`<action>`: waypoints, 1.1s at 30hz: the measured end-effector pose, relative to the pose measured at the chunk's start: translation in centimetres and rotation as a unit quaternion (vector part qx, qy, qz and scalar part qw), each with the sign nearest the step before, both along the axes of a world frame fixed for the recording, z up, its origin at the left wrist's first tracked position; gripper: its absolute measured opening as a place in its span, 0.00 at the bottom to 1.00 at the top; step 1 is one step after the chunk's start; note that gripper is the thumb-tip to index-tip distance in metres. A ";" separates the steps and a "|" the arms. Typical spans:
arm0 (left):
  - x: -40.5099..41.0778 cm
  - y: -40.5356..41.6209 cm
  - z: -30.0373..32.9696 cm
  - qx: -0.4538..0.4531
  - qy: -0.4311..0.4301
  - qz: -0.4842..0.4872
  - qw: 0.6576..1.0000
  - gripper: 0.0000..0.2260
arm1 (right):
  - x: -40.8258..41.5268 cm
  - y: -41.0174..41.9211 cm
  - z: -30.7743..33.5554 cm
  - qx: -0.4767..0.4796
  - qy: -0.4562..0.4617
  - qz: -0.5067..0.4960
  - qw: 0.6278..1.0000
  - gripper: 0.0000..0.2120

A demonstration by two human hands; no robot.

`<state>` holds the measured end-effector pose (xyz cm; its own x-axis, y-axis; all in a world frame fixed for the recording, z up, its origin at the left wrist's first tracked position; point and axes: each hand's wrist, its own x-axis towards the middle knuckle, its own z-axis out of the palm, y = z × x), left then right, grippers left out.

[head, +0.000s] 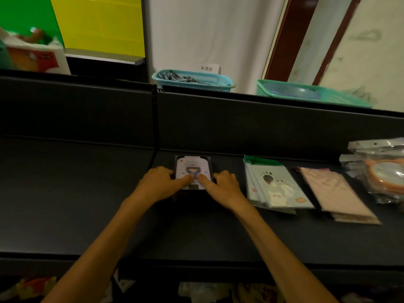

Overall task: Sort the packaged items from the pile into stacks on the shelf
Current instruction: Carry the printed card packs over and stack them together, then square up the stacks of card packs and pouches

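A small stack of packaged items with a cartoon girl on the top card (193, 166) lies on the black shelf (87, 193) near its back wall. My left hand (160, 182) grips the stack's left side, thumb on top. My right hand (220, 184) grips the right side the same way. To the right lie a stack of pale green packages (277, 186), a stack of pink packages (336, 193) and clear bags holding orange round items (384, 171).
Two teal baskets (192, 80) (312, 95) stand behind the shelf's back wall, one with a small sign behind it. A white and red bag (32, 55) sits at the top left. Loose packaged goods (196, 291) show below the shelf's front edge.
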<state>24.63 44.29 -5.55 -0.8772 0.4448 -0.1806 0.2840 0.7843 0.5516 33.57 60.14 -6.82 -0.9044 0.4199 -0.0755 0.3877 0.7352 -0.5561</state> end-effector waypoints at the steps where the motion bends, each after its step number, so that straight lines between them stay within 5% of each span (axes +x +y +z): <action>1: 0.1 -0.1 0.3 -0.013 0.033 -0.009 0.999 0.27 | 0.1 0.1 0.1 0.008 0.008 0.002 1.000 0.28; 7: 1.7 0.7 2.3 0.010 0.217 -0.062 0.974 0.31 | 2.6 2.0 2.4 0.065 0.124 0.011 0.990 0.23; 16: 5.9 7.4 2.5 -0.022 0.266 -0.147 0.953 0.33 | 8.5 8.9 2.9 0.207 0.115 -0.042 0.971 0.27; 26: 10.2 14.0 1.6 -0.036 0.238 -0.162 0.957 0.32 | 11.5 15.2 2.1 0.166 0.078 -0.023 0.983 0.26; 33: 11.7 15.9 -0.1 -0.026 0.119 -0.093 0.988 0.36 | 10.8 15.2 0.9 -0.014 0.084 -0.009 0.996 0.31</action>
<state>36.37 60.19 -5.60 -0.8011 0.5986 -0.0067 0.5432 0.7316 0.4119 44.37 75.37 -5.88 -0.8974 0.4365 0.0643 0.3011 0.7124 -0.6339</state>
